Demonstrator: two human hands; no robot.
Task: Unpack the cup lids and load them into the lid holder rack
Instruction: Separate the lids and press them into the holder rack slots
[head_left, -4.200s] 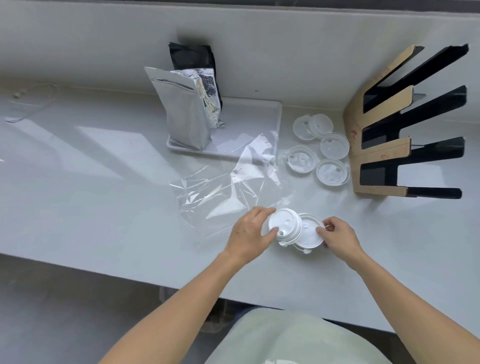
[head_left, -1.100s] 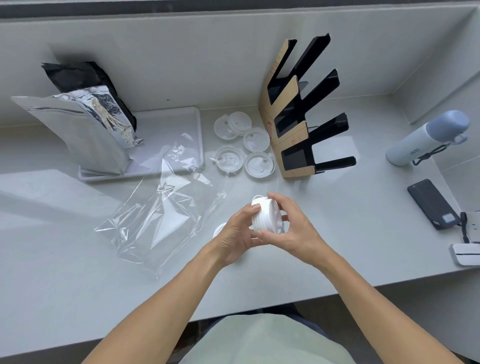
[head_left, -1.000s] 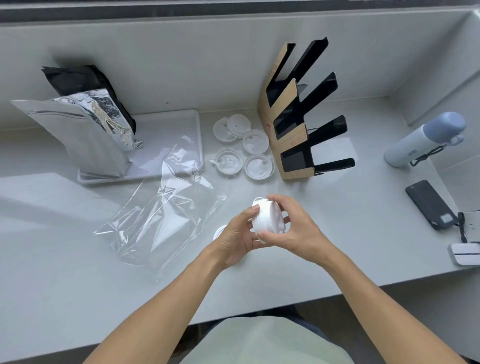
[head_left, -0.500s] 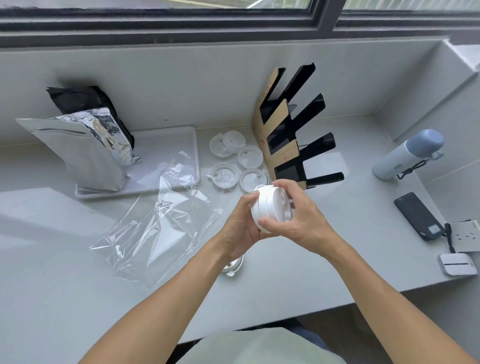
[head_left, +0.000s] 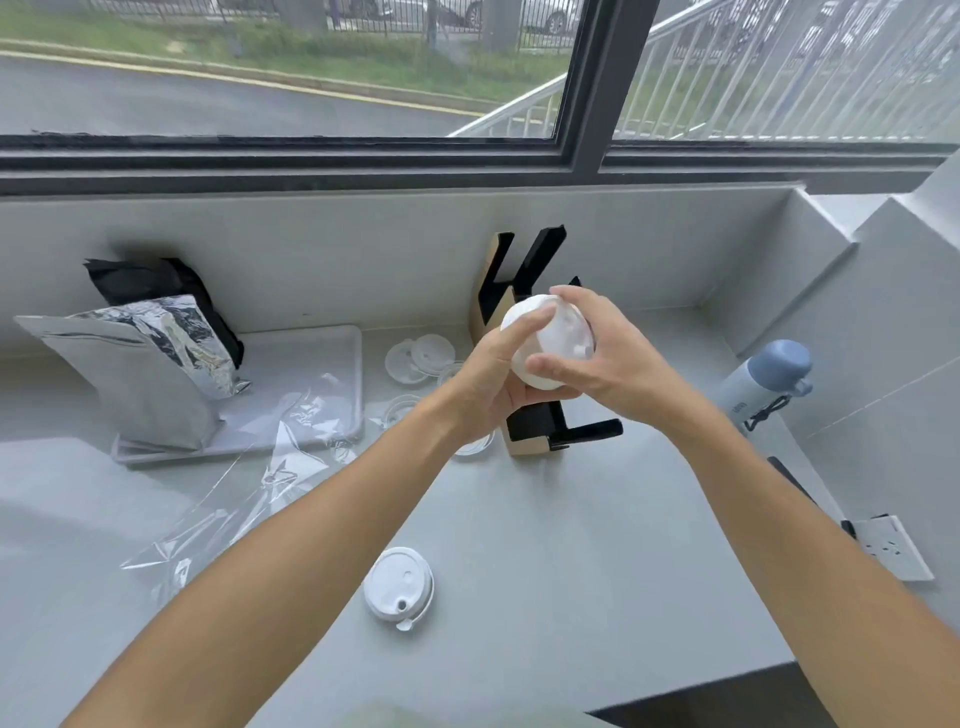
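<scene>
A single head-worn camera looks forward and down from above the pale grey countertop (head_left: 545, 519), close over the person's outstretched forearms. It faces the dark-framed window (head_left: 584, 104) behind the counter, with the road outside in view.

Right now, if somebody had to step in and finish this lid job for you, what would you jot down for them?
Left hand and right hand both grip one stack of white lids, held up in front of the lid rack.
One white lid lies alone on the counter near you; clear lids lie loose left of the rack.
The wrapper is already off and lies flat.
No lids can be seen in the rack, though the hands hide part of it.
Left to do: slot in the stack, then the loose lids.
</scene>
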